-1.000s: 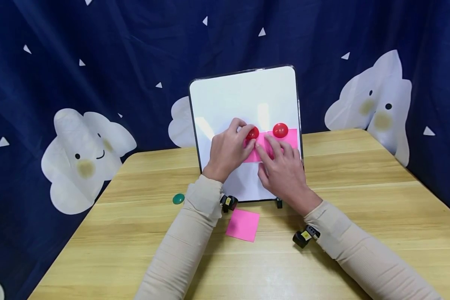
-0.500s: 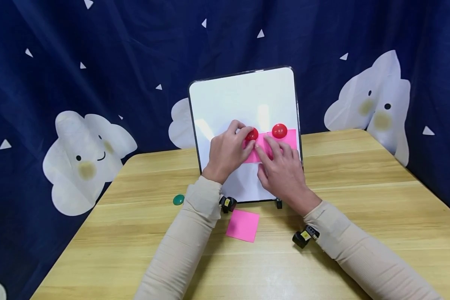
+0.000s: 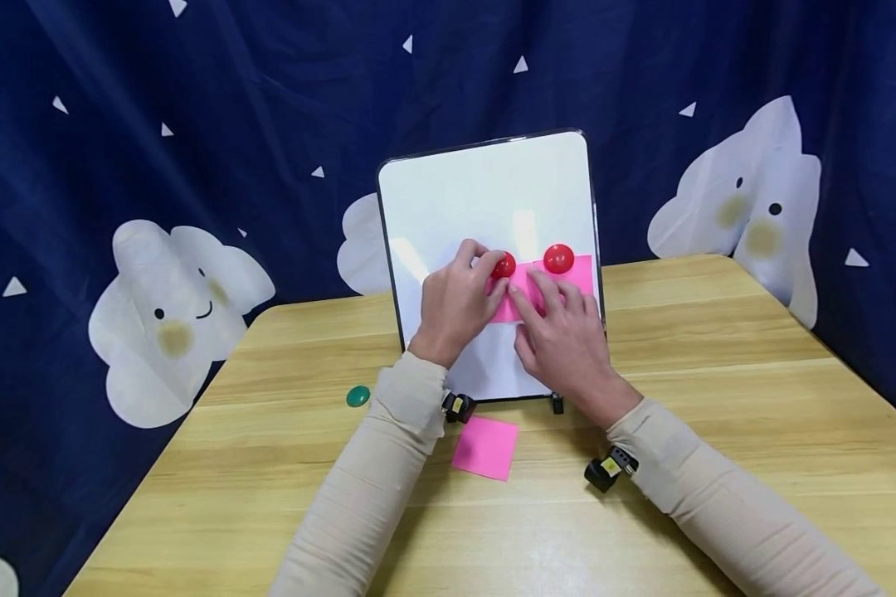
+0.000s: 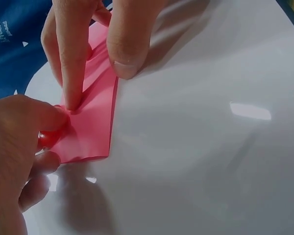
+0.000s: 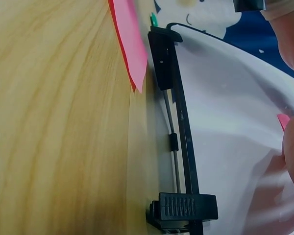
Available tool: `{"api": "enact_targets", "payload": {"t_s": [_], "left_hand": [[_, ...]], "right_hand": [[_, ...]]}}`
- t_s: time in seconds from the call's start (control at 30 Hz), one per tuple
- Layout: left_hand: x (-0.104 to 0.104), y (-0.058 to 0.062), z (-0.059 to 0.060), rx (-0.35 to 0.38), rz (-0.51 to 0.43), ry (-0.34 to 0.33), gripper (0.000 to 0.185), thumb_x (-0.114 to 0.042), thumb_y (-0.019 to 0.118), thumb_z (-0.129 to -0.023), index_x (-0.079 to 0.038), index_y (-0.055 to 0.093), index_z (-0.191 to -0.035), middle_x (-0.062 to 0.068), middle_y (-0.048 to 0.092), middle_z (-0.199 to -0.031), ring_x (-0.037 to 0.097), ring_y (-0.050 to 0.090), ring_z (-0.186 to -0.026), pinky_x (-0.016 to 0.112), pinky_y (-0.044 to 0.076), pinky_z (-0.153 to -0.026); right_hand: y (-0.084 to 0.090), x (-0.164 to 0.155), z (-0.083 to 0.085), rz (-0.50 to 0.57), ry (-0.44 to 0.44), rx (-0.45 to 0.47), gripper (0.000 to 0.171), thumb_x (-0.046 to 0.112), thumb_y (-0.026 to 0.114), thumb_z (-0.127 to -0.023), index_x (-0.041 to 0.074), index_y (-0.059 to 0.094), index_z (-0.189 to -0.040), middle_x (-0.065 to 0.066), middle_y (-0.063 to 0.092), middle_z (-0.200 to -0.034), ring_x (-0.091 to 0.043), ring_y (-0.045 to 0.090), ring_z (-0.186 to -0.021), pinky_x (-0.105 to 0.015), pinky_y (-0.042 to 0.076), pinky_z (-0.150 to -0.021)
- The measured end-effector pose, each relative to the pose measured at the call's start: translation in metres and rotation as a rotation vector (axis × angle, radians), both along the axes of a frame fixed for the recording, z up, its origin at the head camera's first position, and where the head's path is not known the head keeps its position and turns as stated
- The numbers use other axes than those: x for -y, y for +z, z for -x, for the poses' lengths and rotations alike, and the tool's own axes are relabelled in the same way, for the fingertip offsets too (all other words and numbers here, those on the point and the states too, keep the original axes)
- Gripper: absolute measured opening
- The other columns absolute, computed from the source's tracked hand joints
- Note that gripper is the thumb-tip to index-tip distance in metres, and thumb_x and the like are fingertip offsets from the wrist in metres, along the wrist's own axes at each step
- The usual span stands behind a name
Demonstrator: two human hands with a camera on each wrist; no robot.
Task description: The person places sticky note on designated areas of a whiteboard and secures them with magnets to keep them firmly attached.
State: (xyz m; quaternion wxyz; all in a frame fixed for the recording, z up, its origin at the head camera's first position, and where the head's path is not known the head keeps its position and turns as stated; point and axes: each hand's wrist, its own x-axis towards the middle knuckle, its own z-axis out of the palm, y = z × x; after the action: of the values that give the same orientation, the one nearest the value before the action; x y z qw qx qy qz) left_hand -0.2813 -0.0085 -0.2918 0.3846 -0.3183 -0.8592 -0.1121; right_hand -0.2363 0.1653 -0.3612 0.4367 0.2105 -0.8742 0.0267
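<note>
A small whiteboard [image 3: 485,195] stands tilted on the table. My left hand [image 3: 454,300] pinches a round red magnet [image 3: 505,265] between thumb and fingers, at the top edge of a pink sticky note [image 4: 88,134] on the board. My right hand [image 3: 567,338] rests its extended fingertips on the pink paper, just right of that magnet. Another pink sticky note [image 3: 585,274] lies to the right, under a second red magnet [image 3: 558,259]; my right fingers cover part of it. In the left wrist view, the left note's lower edge lifts slightly from the board.
On the table [image 3: 717,398], a loose pink sticky note [image 3: 485,448] lies in front of the board. A green magnet [image 3: 357,396] sits left of the board, near my left sleeve. Black feet [image 5: 186,207] support the board's lower edge. A dark blue curtain hangs behind.
</note>
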Motion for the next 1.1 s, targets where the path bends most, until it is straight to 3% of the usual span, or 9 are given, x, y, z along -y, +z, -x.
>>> {"api": "enact_targets", "payload": {"t_s": [0.2, 0.37, 0.6, 0.9, 1.1], "left_hand": [[0.002, -0.003, -0.003, 0.055, -0.036, 0.028, 0.039, -0.032, 0.074, -0.090, -0.013, 0.067, -0.123, 0.008, 0.062, -0.111, 0.014, 0.062, -0.062, 0.026, 0.053, -0.057], [0.011, -0.008, -0.006, 0.068, -0.077, 0.038, 0.039, -0.031, 0.074, -0.090, -0.012, 0.068, -0.123, 0.008, 0.062, -0.109, 0.011, 0.052, -0.053, 0.023, 0.045, -0.049], [0.022, -0.019, -0.010, 0.035, -0.103, 0.002, 0.033, -0.030, 0.070, -0.091, -0.011, 0.071, -0.118, 0.009, 0.062, -0.106, 0.010, 0.047, -0.049, 0.022, 0.040, -0.045], [0.035, -0.034, -0.020, 0.023, -0.124, -0.061, 0.024, -0.028, 0.065, -0.093, -0.010, 0.074, -0.104, 0.007, 0.063, -0.100, 0.010, 0.051, -0.053, 0.023, 0.040, -0.046], [0.047, -0.039, -0.024, 0.068, -0.131, -0.082, 0.022, -0.027, 0.067, -0.093, -0.009, 0.075, -0.099, 0.005, 0.064, -0.092, 0.010, 0.054, -0.060, 0.022, 0.045, -0.052]], "right_hand": [[0.001, 0.001, 0.000, 0.009, 0.010, 0.013, 0.059, 0.027, 0.062, -0.087, 0.011, 0.056, -0.143, -0.022, 0.040, -0.147, -0.042, 0.045, -0.116, -0.051, 0.043, -0.078], [0.003, 0.001, -0.001, 0.016, 0.029, 0.011, 0.057, 0.025, 0.065, -0.085, 0.009, 0.059, -0.139, -0.023, 0.041, -0.146, -0.042, 0.046, -0.116, -0.051, 0.043, -0.078], [0.006, 0.000, -0.002, 0.047, 0.081, -0.001, 0.053, 0.021, 0.069, -0.081, 0.006, 0.063, -0.132, -0.025, 0.044, -0.143, -0.043, 0.047, -0.113, -0.052, 0.044, -0.080], [0.009, 0.001, -0.005, 0.131, 0.145, 0.028, 0.040, 0.016, 0.069, -0.081, 0.001, 0.064, -0.118, -0.028, 0.046, -0.136, -0.043, 0.048, -0.110, -0.053, 0.044, -0.085], [0.009, 0.006, -0.006, 0.205, 0.224, 0.037, 0.029, 0.013, 0.068, -0.083, 0.000, 0.068, -0.109, -0.026, 0.051, -0.128, -0.042, 0.048, -0.109, -0.052, 0.043, -0.086]]}}
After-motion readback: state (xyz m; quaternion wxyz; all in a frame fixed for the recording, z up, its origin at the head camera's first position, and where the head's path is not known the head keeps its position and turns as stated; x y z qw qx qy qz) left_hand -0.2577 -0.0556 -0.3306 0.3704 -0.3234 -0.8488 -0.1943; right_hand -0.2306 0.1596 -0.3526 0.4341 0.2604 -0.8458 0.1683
